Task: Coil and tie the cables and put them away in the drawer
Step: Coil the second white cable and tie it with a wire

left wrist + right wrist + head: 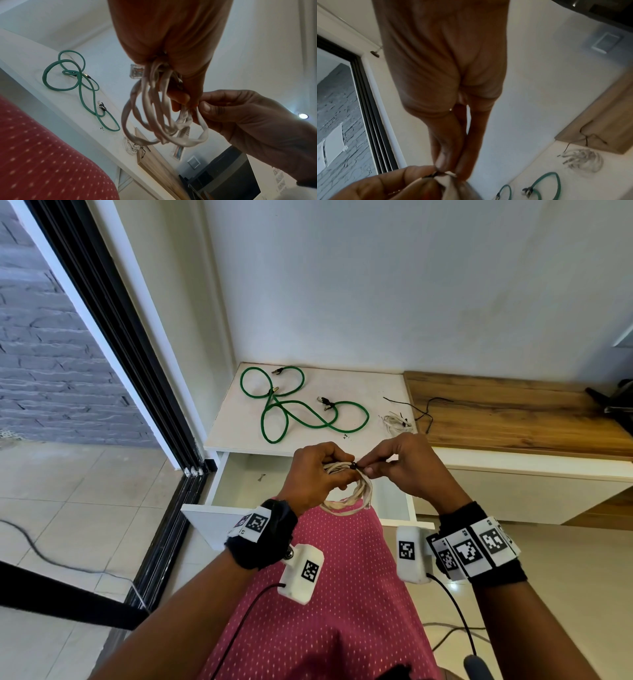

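A person's left hand (317,474) grips a coiled white cable (347,491) above the open white drawer (239,484), its loops hanging below the curled fingers, while the right hand (404,467) pinches a small black tie (353,465) at the top of the coil, right beside the left thumb. On the white cabinet top (370,392) behind, a loose green cable (294,409) sprawls near the left edge. A smaller white cable bundle (395,422) lies at its right edge.
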A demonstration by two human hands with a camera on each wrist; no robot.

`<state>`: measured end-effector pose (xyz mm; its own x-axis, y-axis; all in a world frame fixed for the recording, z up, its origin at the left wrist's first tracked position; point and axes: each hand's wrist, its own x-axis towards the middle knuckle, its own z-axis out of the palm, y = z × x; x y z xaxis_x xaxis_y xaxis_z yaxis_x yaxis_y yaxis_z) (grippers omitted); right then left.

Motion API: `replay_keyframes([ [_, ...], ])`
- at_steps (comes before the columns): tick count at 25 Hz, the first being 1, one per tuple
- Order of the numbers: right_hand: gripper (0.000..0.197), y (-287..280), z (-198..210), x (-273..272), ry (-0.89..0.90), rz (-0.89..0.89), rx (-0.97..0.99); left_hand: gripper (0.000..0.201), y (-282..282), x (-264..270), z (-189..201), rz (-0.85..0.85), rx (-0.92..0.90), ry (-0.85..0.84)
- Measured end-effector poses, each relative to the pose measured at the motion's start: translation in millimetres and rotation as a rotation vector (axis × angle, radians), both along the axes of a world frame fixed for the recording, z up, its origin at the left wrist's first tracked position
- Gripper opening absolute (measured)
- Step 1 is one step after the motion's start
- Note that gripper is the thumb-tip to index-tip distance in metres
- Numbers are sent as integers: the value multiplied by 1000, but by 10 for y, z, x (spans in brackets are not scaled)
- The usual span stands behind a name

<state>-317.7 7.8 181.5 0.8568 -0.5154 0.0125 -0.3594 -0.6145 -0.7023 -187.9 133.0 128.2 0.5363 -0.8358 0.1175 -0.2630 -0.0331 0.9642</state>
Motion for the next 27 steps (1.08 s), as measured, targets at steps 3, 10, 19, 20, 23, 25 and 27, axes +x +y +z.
replay_keyframes([
  [3,23,35,18,14,-47,-107,77,21,-6,0,34,-13,7,-20],
  [10,46,98,111,69,-57,-148,-40,26,-39,37,139,-28,31,-157],
  [19,45,131,15,65,-112,-166,-72,29,-23,13,113,-20,47,-173],
  [20,44,137,2,71,-118,-164,-66,28,-17,15,110,-17,47,-172],
  [23,43,145,-27,78,-149,-180,-55,28,-19,20,110,-17,49,-168],
  [25,43,148,-34,79,-179,-177,-32,28,-5,16,118,-19,48,-161],
  [27,45,141,-36,61,-180,-163,-12,28,-1,16,122,-30,53,-164],
])
